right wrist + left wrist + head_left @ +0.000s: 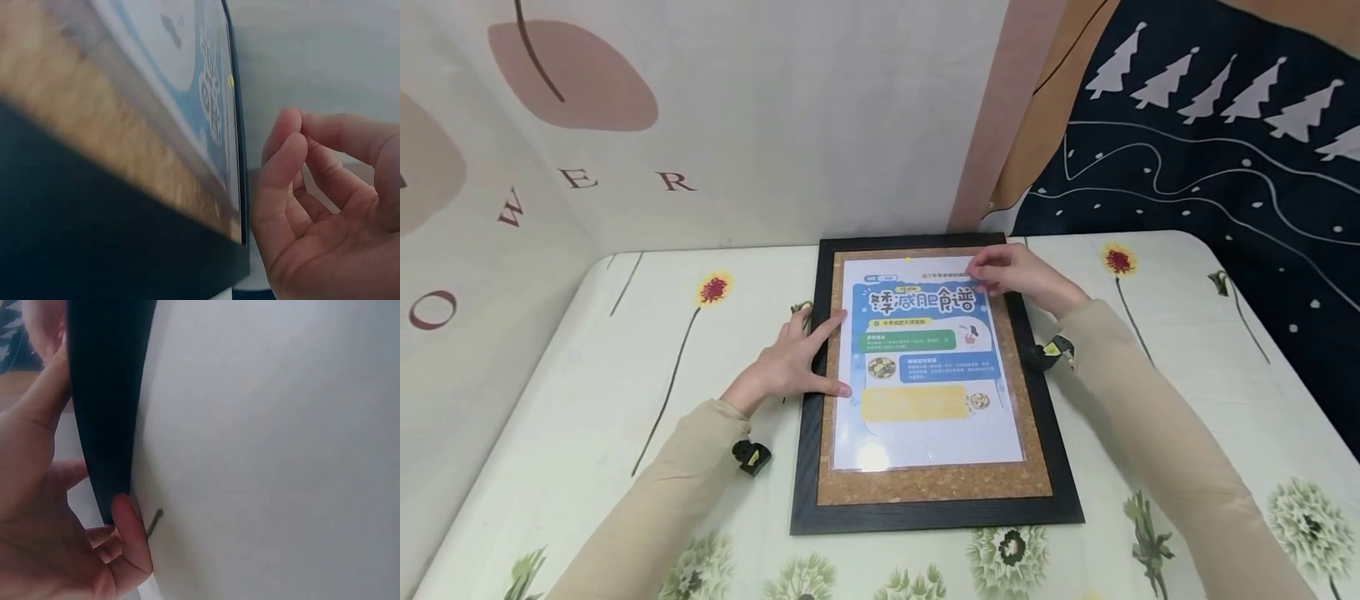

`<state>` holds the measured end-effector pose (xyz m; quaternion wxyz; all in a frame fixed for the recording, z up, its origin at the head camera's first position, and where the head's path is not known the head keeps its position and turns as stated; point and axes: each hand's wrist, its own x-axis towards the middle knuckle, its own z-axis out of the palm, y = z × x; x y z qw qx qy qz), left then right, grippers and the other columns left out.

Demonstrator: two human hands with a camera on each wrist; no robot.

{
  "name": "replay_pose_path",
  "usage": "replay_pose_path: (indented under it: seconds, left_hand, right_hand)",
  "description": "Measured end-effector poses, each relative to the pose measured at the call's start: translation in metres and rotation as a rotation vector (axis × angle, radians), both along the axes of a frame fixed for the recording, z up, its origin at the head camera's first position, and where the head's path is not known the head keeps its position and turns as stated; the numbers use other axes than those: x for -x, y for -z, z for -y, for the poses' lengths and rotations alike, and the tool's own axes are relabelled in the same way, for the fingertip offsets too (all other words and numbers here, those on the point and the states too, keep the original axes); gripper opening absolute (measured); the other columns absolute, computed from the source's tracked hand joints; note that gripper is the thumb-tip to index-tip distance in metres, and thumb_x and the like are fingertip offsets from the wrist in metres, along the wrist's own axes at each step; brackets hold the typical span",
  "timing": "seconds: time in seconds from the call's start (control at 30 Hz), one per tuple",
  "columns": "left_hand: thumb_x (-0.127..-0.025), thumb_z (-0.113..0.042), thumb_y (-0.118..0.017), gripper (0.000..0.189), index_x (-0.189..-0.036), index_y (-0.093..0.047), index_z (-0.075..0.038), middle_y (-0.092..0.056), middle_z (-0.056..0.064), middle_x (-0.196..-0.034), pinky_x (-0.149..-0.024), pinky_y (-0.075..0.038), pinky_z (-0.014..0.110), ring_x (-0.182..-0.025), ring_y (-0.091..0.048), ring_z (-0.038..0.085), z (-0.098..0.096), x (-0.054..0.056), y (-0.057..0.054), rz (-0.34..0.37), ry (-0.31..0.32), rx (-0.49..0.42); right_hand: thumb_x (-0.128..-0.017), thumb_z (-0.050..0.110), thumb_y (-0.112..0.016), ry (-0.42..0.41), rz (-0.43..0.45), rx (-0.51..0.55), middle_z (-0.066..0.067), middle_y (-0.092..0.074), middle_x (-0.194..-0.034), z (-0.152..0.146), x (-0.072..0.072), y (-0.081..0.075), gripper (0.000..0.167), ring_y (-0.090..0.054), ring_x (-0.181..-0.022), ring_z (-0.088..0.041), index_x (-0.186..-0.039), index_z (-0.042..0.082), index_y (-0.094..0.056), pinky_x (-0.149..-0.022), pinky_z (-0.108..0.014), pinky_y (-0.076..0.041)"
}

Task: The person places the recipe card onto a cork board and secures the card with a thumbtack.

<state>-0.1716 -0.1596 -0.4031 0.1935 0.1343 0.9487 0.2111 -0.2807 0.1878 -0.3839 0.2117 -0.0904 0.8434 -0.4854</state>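
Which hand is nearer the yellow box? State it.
Left. The left hand is close by on the yellow box's upper left, at the sheet's left edge; the right hand is farther off, at the sheet's top right corner.

A black-framed cork board [925, 487] lies on a pale, flower-printed tabletop [587, 375].

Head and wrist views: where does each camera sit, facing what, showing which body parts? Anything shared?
Head: on the head, facing forward, down at the corkboard; left hand, right hand, sleeves.
Left wrist: on that wrist, facing the black frame; left hand, part of right.
Right wrist: on that wrist, facing across the sheet; right hand.
Head and right wrist share the sheet.
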Motion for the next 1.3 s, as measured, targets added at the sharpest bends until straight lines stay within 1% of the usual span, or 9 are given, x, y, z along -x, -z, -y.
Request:
replay_pose_path:
  seconds: [0.37, 0.53, 0.67, 0.83, 0.93, 1.0, 1.1, 1.17, 1.3]
  left_hand:
    - [-0.07, -0.053, -0.082, 0.112, -0.156, -0.019, -0.019, -0.001, 0.03, -0.154, -0.091, -0.038, 0.068, -0.137, -0.017, 0.049, 0.0, -0.001, 0.001, -0.01, -0.009, -0.004]
    - [-0.07, -0.053, -0.083, 0.111, -0.156, -0.021, -0.019, -0.001, 0.03, -0.155, -0.09, -0.04, 0.065, -0.137, -0.018, 0.049, 0.002, 0.0, 0.0, -0.016, -0.01, -0.012]
    - [-0.069, -0.053, -0.083, 0.11, -0.155, -0.023, -0.018, -0.004, 0.031, -0.154, -0.091, -0.042, 0.062, -0.136, -0.02, 0.048, 0.003, -0.001, -0.001, -0.034, 0.004, -0.031]
    - [-0.07, -0.055, -0.081, 0.107, -0.154, -0.027, -0.017, -0.011, 0.031, -0.153, -0.083, -0.046, 0.055, -0.127, -0.026, 0.045, 0.007, -0.002, -0.001, -0.084, 0.041, -0.02]
    - [-0.072, -0.055, -0.08, 0.105, -0.154, -0.027, -0.017, -0.012, 0.032, -0.153, -0.09, -0.039, 0.058, -0.127, -0.023, 0.045, 0.009, -0.002, 0.0, -0.109, 0.068, -0.007]
    - [-0.073, -0.054, -0.079, 0.104, -0.154, -0.026, -0.016, -0.009, 0.031, -0.154, -0.098, -0.027, 0.063, -0.132, -0.017, 0.047, 0.01, -0.001, 0.0, -0.111, 0.086, -0.006]
    - [-0.075, -0.054, -0.077, 0.104, -0.155, -0.023, -0.016, -0.003, 0.031, -0.155, -0.103, -0.013, 0.068, -0.139, -0.006, 0.049, 0.012, 0.001, 0.001, -0.1, 0.113, -0.011]
    - [-0.076, -0.054, -0.077, 0.104, -0.155, -0.02, -0.016, 0.002, 0.03, -0.155, -0.104, -0.007, 0.069, -0.141, 0.0, 0.048, 0.013, 0.002, 0.001, -0.083, 0.127, -0.019]
    - [-0.077, -0.055, -0.075, 0.106, -0.156, -0.016, -0.016, 0.009, 0.03, -0.155, -0.105, -0.001, 0.069, -0.141, 0.006, 0.047, 0.015, 0.004, 0.004, -0.062, 0.15, -0.03]
  right_hand:
    - [-0.097, 0.017, -0.059, 0.025, -0.016, 0.0, -0.014, -0.055, -0.112, -0.03, -0.017, 0.001, 0.028, -0.054, -0.094, -0.026, -0.116, -0.003, -0.057, -0.078, -0.028, -0.048]
    - [-0.098, 0.015, -0.057, 0.036, -0.049, -0.018, -0.015, -0.055, -0.111, -0.046, -0.023, 0.005, 0.026, -0.056, -0.09, -0.021, -0.115, -0.005, -0.056, -0.077, -0.024, -0.05]
    - [-0.099, 0.019, -0.056, 0.05, -0.065, -0.061, -0.017, -0.056, -0.113, -0.062, -0.028, 0.007, 0.029, -0.055, -0.09, -0.022, -0.117, -0.004, -0.055, -0.077, -0.022, -0.05]
    - [-0.1, 0.024, -0.054, 0.08, -0.042, -0.139, -0.016, -0.054, -0.114, -0.082, -0.035, 0.006, 0.032, -0.052, -0.086, -0.025, -0.122, 0.001, -0.054, -0.065, -0.028, -0.047]
    - [-0.101, 0.024, -0.053, 0.091, -0.028, -0.161, -0.017, -0.052, -0.115, -0.092, -0.038, 0.006, 0.033, -0.051, -0.084, -0.025, -0.124, 0.001, -0.052, -0.063, -0.028, -0.047]
    - [-0.101, 0.023, -0.053, 0.091, -0.042, -0.163, -0.018, -0.052, -0.117, -0.098, -0.039, 0.007, 0.034, -0.051, -0.085, -0.025, -0.124, -0.001, -0.052, -0.067, -0.026, -0.048]
    - [-0.101, 0.021, -0.053, 0.089, -0.07, -0.147, -0.019, -0.052, -0.116, -0.105, -0.04, 0.008, 0.033, -0.054, -0.085, -0.021, -0.122, -0.004, -0.052, -0.072, -0.024, -0.048]
    - [-0.1, 0.02, -0.053, 0.091, -0.08, -0.137, -0.019, -0.052, -0.117, -0.109, -0.041, 0.009, 0.033, -0.055, -0.085, -0.019, -0.121, -0.006, -0.052, -0.073, -0.023, -0.048]
    - [-0.101, 0.02, -0.053, 0.107, -0.089, -0.161, -0.019, -0.051, -0.121, -0.114, -0.041, 0.009, 0.033, -0.056, -0.083, -0.019, -0.122, -0.006, -0.053, -0.073, -0.023, -0.048]
